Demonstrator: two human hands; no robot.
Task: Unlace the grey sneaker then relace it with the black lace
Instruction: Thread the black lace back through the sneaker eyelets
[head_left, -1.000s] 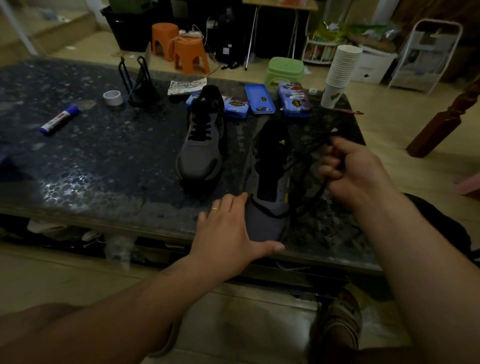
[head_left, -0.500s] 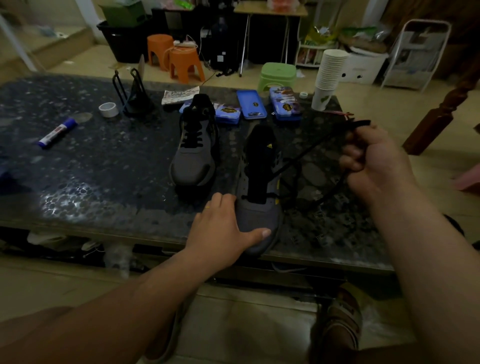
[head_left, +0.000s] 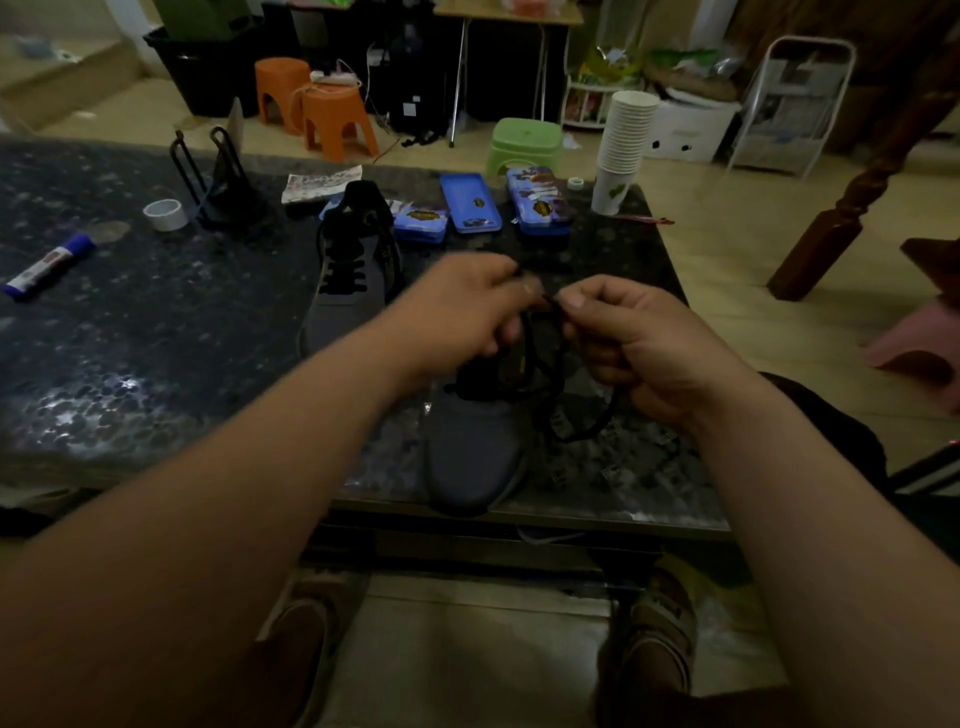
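A grey sneaker (head_left: 475, 452) lies on the dark stone table (head_left: 156, 364), toe at the near edge, its upper part hidden behind my hands. The black lace (head_left: 545, 374) hangs in loops above its right side, one strand still through the lowest eyelets. My left hand (head_left: 462, 312), blurred, pinches one lace end above the shoe. My right hand (head_left: 639, 353) pinches the other end between thumb and forefinger, with more lace trailing below it. A second grey sneaker (head_left: 353, 280), fully laced in black, stands farther back on the left.
Blue tins (head_left: 470, 202) and a stack of paper cups (head_left: 626, 145) line the far edge. A tape roll (head_left: 165, 214), black wire stand (head_left: 218, 176) and glue stick (head_left: 49, 265) sit at the left. Stools (head_left: 337, 119) stand beyond; my sandalled feet (head_left: 654, 639) are below.
My left hand has left the sneaker's toe and risen to take a lace end. My right hand came back inward from the far right, so both hands now meet above the shoe.
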